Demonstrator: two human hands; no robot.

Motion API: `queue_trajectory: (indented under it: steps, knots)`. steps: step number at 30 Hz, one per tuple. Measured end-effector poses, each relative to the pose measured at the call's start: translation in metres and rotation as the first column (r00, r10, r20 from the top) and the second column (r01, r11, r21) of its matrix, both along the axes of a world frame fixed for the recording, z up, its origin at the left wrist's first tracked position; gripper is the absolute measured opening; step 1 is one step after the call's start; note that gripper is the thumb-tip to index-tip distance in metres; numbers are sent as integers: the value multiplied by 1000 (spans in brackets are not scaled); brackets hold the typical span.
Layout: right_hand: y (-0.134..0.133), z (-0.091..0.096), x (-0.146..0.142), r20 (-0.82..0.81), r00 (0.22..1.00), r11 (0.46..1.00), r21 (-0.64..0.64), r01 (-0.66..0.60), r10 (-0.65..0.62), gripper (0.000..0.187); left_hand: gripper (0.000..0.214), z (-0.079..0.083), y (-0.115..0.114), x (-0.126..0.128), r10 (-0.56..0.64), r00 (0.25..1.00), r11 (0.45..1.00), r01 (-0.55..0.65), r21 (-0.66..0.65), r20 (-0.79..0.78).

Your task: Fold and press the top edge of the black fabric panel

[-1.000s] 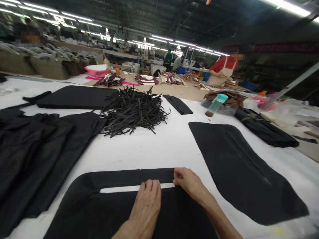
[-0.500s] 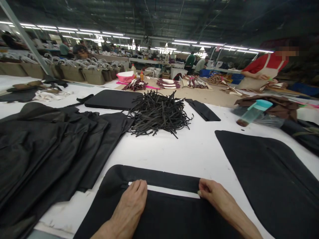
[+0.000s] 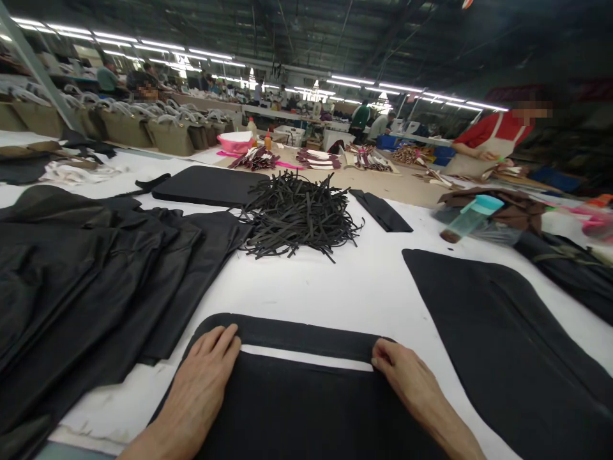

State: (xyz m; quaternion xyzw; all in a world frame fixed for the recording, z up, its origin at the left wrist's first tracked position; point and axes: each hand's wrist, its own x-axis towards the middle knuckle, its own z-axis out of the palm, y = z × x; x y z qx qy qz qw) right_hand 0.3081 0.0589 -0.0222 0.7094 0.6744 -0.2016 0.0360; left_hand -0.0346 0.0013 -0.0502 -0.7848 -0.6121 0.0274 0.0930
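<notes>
A black leather-like panel (image 3: pixel 306 409) with rounded corners lies flat in front of me. Across its upper part runs a narrow white band (image 3: pixel 306 358); whether this is a strip or a slot showing the table, I cannot tell. My left hand (image 3: pixel 205 370) rests palm down on the panel, its fingers stretched over the band's left end. At the other end, my right hand (image 3: pixel 407 374) pinches the panel between thumb and bent fingers. Beyond the panel is a tangled heap of thin black strips (image 3: pixel 301 217).
Overlapping black pieces (image 3: pixel 96 275) cover the left side. Another black panel (image 3: pixel 507 338) lies to the right, near a tilted bottle with a turquoise lid (image 3: pixel 472 217). Farther back are a thick black slab (image 3: pixel 205 185) and a person in a red top (image 3: pixel 498 137).
My left hand has slid left along the white band, uncovering more of it, and its fingers have straightened. My right hand keeps its pinch at the right end. The view has shifted slightly.
</notes>
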Motion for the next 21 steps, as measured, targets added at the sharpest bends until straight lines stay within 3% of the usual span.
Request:
queue_trajectory:
  steps: [2, 5, 6, 8, 10, 13, 17, 21]
  knots:
    - [-8, 7, -5, 58, 998, 998, 62, 14, -18, 16, 52, -7, -3, -4, -34, 999, 987, 33, 160, 5]
    - [-23, 12, -25, 142, 990, 973, 229, -29, -3, 19, 53, -10, -7, 3, -224, 973, 929, 194, 314, 60]
    - [-28, 11, -36, 134, 990, 957, 276, -87, 52, 20, 55, -10, -8, 10, -291, 953, 915, 253, 314, 80]
    - [-36, 4, -60, 37, 960, 903, 331, -274, 278, 20, 59, -6, -8, 29, -383, 917, 903, 344, 258, 117]
    - [-43, -7, -84, -28, 867, 808, 380, -451, 497, 23, 58, -5, -5, 49, -410, 904, 903, 383, 198, 120]
    - [-47, -22, -104, 48, 782, 696, 425, -579, 621, 28, 54, -7, 0, 68, -400, 913, 913, 388, 129, 82]
    - [-48, -26, -93, 87, 745, 663, 394, -636, 662, 30, 57, -14, 2, 66, -383, 922, 923, 379, 70, 58]
    - [-50, -21, -65, 139, 722, 635, 385, -670, 678, 39, 53, -22, -4, 45, -411, 912, 898, 406, 167, -5]
